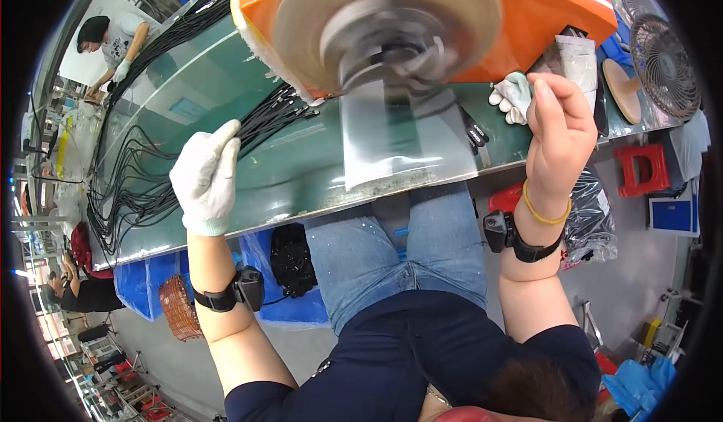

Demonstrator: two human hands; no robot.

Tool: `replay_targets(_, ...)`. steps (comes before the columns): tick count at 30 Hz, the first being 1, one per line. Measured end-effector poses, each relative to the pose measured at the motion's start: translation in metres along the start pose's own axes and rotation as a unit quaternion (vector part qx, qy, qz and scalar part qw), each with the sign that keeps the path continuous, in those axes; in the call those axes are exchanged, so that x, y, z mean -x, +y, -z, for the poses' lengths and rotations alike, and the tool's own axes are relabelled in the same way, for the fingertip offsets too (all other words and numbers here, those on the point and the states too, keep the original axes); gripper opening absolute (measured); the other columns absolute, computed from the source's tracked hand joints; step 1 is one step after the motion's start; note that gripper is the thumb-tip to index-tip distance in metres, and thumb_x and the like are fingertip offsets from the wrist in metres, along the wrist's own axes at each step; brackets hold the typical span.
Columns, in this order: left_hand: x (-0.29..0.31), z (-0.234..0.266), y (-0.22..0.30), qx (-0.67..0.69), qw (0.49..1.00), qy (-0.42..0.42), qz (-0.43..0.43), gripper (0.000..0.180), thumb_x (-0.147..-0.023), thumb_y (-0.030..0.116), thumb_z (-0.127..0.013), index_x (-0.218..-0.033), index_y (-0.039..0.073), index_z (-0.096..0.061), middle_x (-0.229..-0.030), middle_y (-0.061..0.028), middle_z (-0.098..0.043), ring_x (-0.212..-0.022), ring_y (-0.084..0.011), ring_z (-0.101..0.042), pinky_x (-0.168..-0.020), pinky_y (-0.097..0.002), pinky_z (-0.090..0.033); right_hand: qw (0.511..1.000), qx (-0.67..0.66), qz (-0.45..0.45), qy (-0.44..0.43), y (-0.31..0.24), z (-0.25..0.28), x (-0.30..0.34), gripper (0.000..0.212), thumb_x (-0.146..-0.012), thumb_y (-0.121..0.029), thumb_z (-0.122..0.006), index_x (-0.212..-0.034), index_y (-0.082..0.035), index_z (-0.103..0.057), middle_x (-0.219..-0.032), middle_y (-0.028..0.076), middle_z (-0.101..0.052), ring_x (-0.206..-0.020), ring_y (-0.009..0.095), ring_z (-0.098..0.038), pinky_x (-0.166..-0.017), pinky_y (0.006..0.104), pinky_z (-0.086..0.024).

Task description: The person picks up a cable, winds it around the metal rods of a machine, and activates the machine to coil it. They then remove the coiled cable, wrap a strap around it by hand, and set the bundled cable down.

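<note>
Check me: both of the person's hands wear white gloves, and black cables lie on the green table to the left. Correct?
Not quite: in the head view, only the left hand wears a white glove; the right hand is bare. Black cables do lie on the green table to the left.

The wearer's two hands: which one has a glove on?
The left hand, which wears a white glove. The right hand is bare, with a yellow band around its wrist.

Left hand (202,177): white glove (208,205). Right wrist (550,187): yellow band (546,219). Both forearms (235,335): black strapped modules (249,288). Navy top (422,347), blue jeans (361,264).
</note>
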State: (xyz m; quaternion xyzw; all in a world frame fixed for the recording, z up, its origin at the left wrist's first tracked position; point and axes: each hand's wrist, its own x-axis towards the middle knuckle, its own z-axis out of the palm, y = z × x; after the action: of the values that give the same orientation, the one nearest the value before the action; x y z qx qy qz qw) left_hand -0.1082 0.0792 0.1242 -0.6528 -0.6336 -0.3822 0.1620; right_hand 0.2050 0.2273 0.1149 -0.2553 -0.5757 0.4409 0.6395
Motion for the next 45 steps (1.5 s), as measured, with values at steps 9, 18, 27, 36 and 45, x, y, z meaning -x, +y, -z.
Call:
replay_targets(9, -0.038, -0.028, 0.075, -0.053, 0.965, -0.105, -0.234, 0.038, -0.069, 0.009, -0.068, -0.107, 0.013, -0.062, -0.057, -0.0014, -0.045, -0.05, -0.016, -0.048, -0.045, -0.0295, -0.039, 0.994, 0.066, 0.053, -0.065, -0.016, -0.013, 0.012, 0.012, -0.083, 0.0, -0.055, -0.093, 0.005, -0.06, -0.068, -0.003, -0.049, -0.056, 0.003, -0.038, -0.05, 0.0168, -0.027)
replay_targets(18, -0.025, -0.057, 0.1, 0.15, 0.975, -0.005, -0.163, 0.046, -0.068, 0.007, -0.069, -0.112, 0.01, -0.055, -0.083, -0.0064, -0.053, -0.075, -0.0202, -0.055, -0.067, -0.029, -0.046, 0.922, 0.176, 0.186, -0.289, 0.004, -0.025, 0.017, 0.034, -0.069, 0.013, -0.058, -0.099, -0.001, -0.064, -0.077, 0.01, -0.052, -0.065, 0.018, -0.05, -0.056, 0.0237, -0.04)
replay_targets(27, 0.015, -0.138, 0.156, 0.77, 0.566, 0.121, 0.269, 0.049, -0.079, 0.015, -0.065, -0.12, 0.004, -0.041, -0.113, -0.0052, -0.05, -0.104, -0.0175, -0.049, -0.092, -0.0309, -0.039, 0.871, 0.317, 0.24, -0.288, 0.0, -0.016, 0.014, 0.035, -0.068, 0.015, -0.053, -0.098, -0.001, -0.064, -0.077, 0.009, -0.051, -0.065, 0.018, -0.049, -0.054, 0.024, -0.039)
replay_targets(36, -0.04, -0.15, 0.154, 0.847, 0.363, 0.142, 0.361, 0.024, -0.091, 0.023, -0.049, -0.106, 0.005, -0.052, -0.101, -0.0067, -0.057, -0.093, -0.0169, -0.055, -0.088, -0.0307, -0.044, 0.961, 0.2, 0.078, -0.174, 0.024, -0.041, -0.033, 0.02, -0.071, 0.002, -0.06, -0.089, -0.003, -0.067, -0.075, 0.007, -0.053, -0.063, 0.014, -0.052, -0.057, 0.0229, -0.041)
replay_targets(45, 0.016, -0.124, 0.173, 0.833, 0.387, 0.162, 0.361, 0.025, -0.083, 0.005, -0.057, -0.105, 0.011, -0.047, -0.095, -0.0056, -0.058, -0.094, -0.0197, -0.056, -0.093, -0.0301, -0.04, 0.917, 0.081, -0.027, -0.389, -0.003, -0.008, 0.014, 0.014, -0.075, -0.007, -0.063, -0.086, 0.001, -0.063, -0.081, 0.007, -0.055, -0.079, 0.014, -0.052, -0.069, 0.0263, -0.042)
